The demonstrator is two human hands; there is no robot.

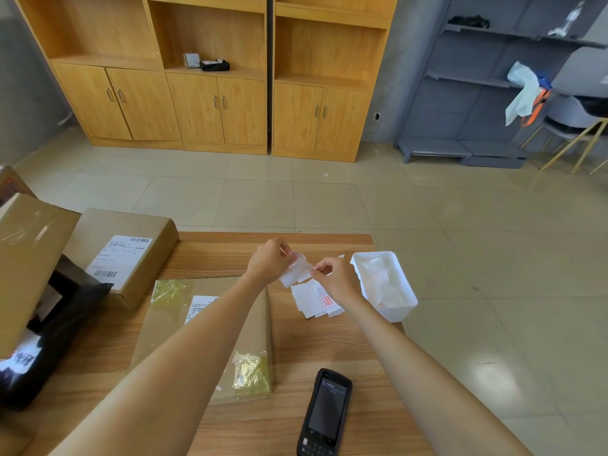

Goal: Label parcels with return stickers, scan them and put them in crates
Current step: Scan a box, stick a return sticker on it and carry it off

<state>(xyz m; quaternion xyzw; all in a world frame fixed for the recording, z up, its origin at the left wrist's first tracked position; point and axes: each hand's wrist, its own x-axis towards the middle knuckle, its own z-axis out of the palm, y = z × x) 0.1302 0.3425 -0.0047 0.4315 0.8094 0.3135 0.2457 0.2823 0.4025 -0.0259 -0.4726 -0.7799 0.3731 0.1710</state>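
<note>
Above the wooden table (329, 343), my left hand (268, 260) and my right hand (335, 274) each pinch one end of a small white return sticker (297, 271) held between them. Under them lies a loose pile of stickers (317, 301), one showing a red character. A flat cardboard parcel (164, 324) with a white shipping label and yellow tape lies beneath my left forearm. The black handheld scanner (324, 413) rests near the table's front edge.
A white plastic tray (408, 304) with backing papers sits at the table's right edge. Another labelled cardboard box (131, 255), a taped box (26, 258) and a black bag (56, 324) crowd the left. Wooden cabinets (214, 103) and grey shelving (477, 93) stand across the tiled floor.
</note>
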